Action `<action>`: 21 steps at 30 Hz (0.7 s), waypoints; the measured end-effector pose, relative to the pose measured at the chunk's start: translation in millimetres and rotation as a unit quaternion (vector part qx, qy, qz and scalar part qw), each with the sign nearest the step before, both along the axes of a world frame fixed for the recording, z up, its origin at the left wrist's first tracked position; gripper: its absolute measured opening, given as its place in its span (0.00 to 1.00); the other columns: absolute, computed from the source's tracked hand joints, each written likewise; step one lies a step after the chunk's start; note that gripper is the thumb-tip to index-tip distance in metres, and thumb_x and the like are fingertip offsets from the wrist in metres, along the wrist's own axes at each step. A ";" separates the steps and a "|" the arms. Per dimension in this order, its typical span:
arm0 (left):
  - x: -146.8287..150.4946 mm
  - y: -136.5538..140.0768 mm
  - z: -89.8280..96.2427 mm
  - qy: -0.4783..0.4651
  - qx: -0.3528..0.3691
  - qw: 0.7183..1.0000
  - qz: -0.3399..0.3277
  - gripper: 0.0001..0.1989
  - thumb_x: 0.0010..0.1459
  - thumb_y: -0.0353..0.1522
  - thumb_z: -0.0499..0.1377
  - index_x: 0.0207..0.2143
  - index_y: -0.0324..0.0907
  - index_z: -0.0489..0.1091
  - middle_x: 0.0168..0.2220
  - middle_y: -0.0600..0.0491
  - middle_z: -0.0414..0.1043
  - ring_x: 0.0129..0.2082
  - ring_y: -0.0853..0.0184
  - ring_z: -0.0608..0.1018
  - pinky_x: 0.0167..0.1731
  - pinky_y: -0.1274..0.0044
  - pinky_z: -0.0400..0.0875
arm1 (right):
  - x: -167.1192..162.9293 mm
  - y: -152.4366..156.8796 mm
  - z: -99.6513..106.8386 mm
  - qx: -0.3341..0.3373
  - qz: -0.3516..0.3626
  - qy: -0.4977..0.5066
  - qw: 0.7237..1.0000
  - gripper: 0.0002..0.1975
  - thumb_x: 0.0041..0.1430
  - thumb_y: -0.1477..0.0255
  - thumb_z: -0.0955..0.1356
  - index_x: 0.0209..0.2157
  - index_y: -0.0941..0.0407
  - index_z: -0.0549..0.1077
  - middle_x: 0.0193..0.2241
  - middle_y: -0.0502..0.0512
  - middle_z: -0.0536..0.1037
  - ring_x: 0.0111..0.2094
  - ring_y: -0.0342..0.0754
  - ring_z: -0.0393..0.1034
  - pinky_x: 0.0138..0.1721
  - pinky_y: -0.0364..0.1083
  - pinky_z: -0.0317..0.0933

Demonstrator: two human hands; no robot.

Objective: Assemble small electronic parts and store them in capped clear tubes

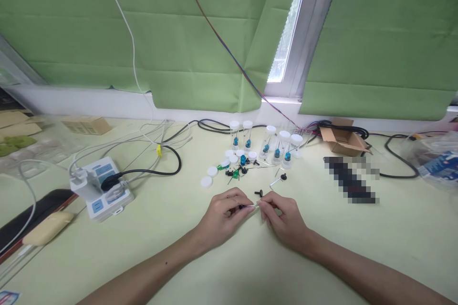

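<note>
My left hand (225,214) pinches a thin metal rod with a small black end (249,206) between thumb and fingers. Meeting it at the rod's other end, my right hand (282,221) has its thumb and forefinger pressed together; what lies in that pinch is too small to tell. Just beyond the fingertips lies a small black part (258,193). A little farther off are an L-shaped metal key (275,182) and a black knob-like piece (284,177). Small green parts (235,174) and black parts (244,170) lie in a loose pile behind my left hand.
Several clear tubes with white caps and blue pieces inside (265,147) stand at the back. Loose white caps (212,171) lie before them. Left are a power strip (107,190) and cables; right, an open cardboard box (343,140), a pixelated dark object (350,181) and a plastic bag (438,162).
</note>
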State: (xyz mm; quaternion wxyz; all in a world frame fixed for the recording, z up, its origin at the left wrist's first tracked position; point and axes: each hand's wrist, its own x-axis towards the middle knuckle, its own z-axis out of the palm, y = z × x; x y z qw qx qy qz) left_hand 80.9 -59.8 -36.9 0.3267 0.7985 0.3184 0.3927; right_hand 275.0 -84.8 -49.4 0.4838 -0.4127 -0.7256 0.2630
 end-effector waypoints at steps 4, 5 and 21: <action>-0.1 -0.1 0.4 -0.008 0.017 1.000 0.006 0.07 0.61 0.30 0.60 0.38 0.39 0.79 0.34 0.48 0.74 0.26 0.72 0.71 0.23 0.79 0.64 | 0.2 0.7 -1.4 -0.016 0.002 0.000 1.000 0.14 0.66 0.73 0.61 0.24 0.55 0.65 0.17 0.44 0.65 0.18 0.40 0.57 0.23 0.40 0.53; -0.1 -0.1 0.3 -0.009 0.024 1.000 0.007 0.07 0.61 0.30 0.60 0.38 0.39 0.79 0.34 0.48 0.74 0.25 0.72 0.71 0.23 0.79 0.64 | 0.2 1.0 -1.7 -0.021 0.003 0.000 1.000 0.14 0.66 0.72 0.61 0.24 0.55 0.64 0.16 0.44 0.64 0.18 0.40 0.56 0.23 0.40 0.53; 0.6 -1.9 4.1 -0.006 0.023 1.000 0.003 0.07 0.61 0.30 0.60 0.37 0.40 0.80 0.34 0.49 0.72 0.25 0.73 0.70 0.23 0.80 0.63 | 2.1 3.6 -8.8 -0.048 0.008 -0.013 0.999 0.17 0.67 0.70 0.60 0.23 0.54 0.57 0.17 0.42 0.55 0.20 0.40 0.48 0.23 0.41 0.47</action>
